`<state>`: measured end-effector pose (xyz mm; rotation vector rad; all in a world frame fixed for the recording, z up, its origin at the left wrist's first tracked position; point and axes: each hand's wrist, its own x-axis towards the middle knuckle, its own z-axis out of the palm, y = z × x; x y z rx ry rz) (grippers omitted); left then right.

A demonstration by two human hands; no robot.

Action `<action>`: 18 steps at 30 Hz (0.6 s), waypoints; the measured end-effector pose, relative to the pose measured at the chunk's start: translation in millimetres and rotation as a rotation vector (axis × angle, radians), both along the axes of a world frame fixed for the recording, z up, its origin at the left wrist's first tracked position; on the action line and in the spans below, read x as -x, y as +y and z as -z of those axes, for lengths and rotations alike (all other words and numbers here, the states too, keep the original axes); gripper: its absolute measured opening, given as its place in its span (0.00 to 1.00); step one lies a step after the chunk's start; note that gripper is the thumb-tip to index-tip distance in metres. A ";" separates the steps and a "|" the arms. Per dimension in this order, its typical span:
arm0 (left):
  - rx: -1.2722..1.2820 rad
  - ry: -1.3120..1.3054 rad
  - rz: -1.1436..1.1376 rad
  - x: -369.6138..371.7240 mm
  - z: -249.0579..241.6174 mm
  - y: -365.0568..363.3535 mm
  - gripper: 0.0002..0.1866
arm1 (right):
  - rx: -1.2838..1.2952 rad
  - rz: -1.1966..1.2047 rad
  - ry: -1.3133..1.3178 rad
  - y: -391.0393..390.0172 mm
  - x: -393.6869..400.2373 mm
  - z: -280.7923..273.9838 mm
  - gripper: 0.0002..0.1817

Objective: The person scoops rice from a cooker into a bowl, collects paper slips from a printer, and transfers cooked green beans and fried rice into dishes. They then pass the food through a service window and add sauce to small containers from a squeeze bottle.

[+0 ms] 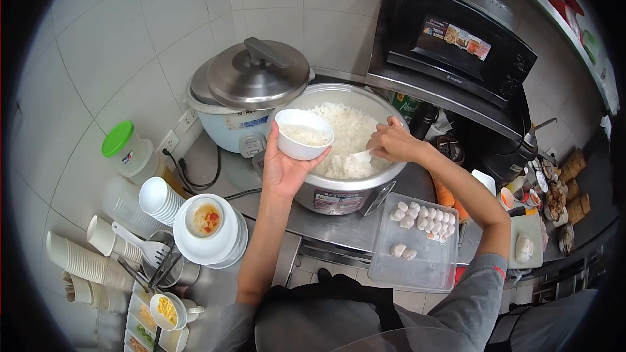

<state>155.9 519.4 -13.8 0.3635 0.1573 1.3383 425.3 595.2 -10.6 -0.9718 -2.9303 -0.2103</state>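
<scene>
My left hand (290,166) holds up a small white bowl (305,150) with some rice in it, over the near left rim of the open rice cooker (394,173). White cooked rice (345,120) fills much of the pot. My right hand (394,141) is closed round the handle of a white rice paddle (362,156), whose blade rests in the rice at the right side of the pot. Part of the handle is hidden by my fingers. Behind and to the left sits a second, light blue rice cooker (228,133) with a steel lid (257,75) on top.
Right of the cooker lies a clear tray (417,274) with several pale round pieces. A black microwave (456,42) stands on a raised shelf. At left are stacked plates (195,248), white bowls (156,195), paper cups (78,257) and a slotted spoon (153,251). Another person (544,322) stands at lower right.
</scene>
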 end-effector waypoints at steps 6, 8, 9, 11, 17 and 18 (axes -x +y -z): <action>0.014 0.123 0.031 15.1 2.9 -1.4 0.35 | 0.530 0.245 0.047 43.4 -20.9 22.3 0.13; 0.002 0.201 -0.040 13.3 5.1 -1.1 0.35 | 0.605 0.315 0.102 51.6 -25.2 14.4 0.14; 0.000 0.241 -0.075 10.6 6.3 -0.9 0.35 | 0.591 0.333 0.158 47.9 -25.2 3.0 0.14; 0.044 0.250 -0.090 0.3 8.2 0.9 0.36 | 0.586 0.356 0.286 51.7 -26.2 -4.9 0.14; 0.194 0.215 -0.088 -53.3 21.2 28.4 0.32 | 0.327 0.445 0.583 24.2 9.0 -26.4 0.10; 0.216 0.194 -0.082 -57.3 26.0 38.4 0.32 | 0.239 0.414 0.635 16.2 14.3 -17.5 0.10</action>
